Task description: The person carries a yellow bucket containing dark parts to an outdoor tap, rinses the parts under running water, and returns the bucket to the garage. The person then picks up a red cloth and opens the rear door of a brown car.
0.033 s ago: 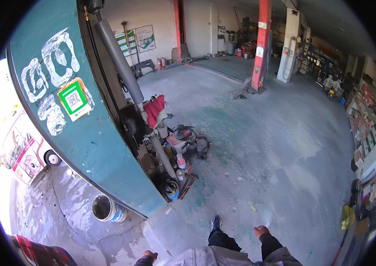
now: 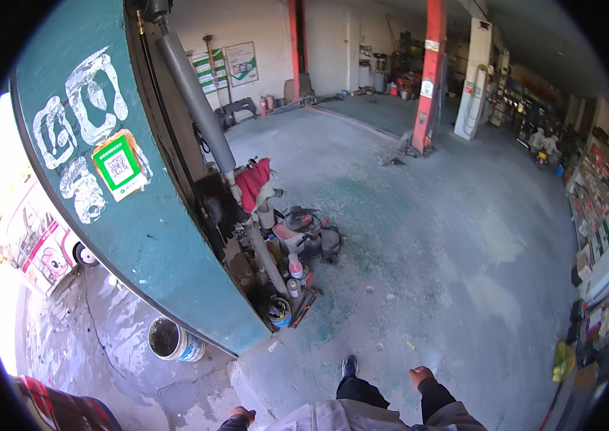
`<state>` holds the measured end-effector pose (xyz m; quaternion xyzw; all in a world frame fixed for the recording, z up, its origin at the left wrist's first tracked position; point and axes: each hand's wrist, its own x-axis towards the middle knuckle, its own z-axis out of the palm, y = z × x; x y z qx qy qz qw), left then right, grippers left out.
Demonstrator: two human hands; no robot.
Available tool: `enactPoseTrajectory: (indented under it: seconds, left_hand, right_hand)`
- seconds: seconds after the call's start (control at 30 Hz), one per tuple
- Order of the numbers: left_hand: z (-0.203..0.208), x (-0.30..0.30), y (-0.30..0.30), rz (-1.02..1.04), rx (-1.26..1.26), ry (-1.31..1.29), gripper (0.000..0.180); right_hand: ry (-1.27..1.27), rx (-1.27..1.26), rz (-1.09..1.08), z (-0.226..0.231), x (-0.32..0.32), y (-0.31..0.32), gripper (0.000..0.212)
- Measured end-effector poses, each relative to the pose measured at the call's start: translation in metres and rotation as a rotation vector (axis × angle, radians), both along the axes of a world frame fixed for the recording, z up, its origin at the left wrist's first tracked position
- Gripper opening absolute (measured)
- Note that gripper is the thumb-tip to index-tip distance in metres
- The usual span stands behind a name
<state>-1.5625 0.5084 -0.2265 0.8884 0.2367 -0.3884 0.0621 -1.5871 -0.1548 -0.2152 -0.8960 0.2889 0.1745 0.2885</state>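
Observation:
My right hand (image 2: 420, 376) hangs out in front of my body at the lower middle, over the grey floor. Its fingers are curled closed, and nothing shows in them. Low at the frame's edge, my left hand (image 2: 242, 413) is likewise curled, with no object visible in it. Neither hand touches anything. My one visible shoe (image 2: 349, 366) is on the floor between them. Ahead and to the left, a blue-and-white pail (image 2: 280, 312) holding tools stands nearest the post base. A pink-capped bottle (image 2: 295, 267) and a hammer-like tool (image 2: 307, 307) are beside it.
A teal wall panel (image 2: 168, 251) rises on the left, with a grey cylinder (image 2: 197, 100) and red cloth (image 2: 253, 183) behind it. An open bucket (image 2: 175, 339) stands outside. Farther back is a red post (image 2: 429, 79). Loaded shelves (image 2: 601, 194) line the right.
The view has turned slightly left, so the posts and shelves sit a little farther right. My hands keep almost the same place and shape.

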Motion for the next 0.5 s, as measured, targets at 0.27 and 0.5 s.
enactPoseTrajectory:
  seconds: [0.27, 0.5]
  left_hand:
    - [0.062, 0.147, -0.115, 0.206, -0.211, -0.201, 0.055]
    - [0.103, 0.243, -0.161, 0.312, -0.383, -0.428, 0.046]
  right_hand:
    - [-0.221, -0.244, 0.756, 0.055, 0.365, -0.011, 0.047]
    - [-0.556, 0.173, 0.582, 0.183, 0.577, 0.132, 0.049]
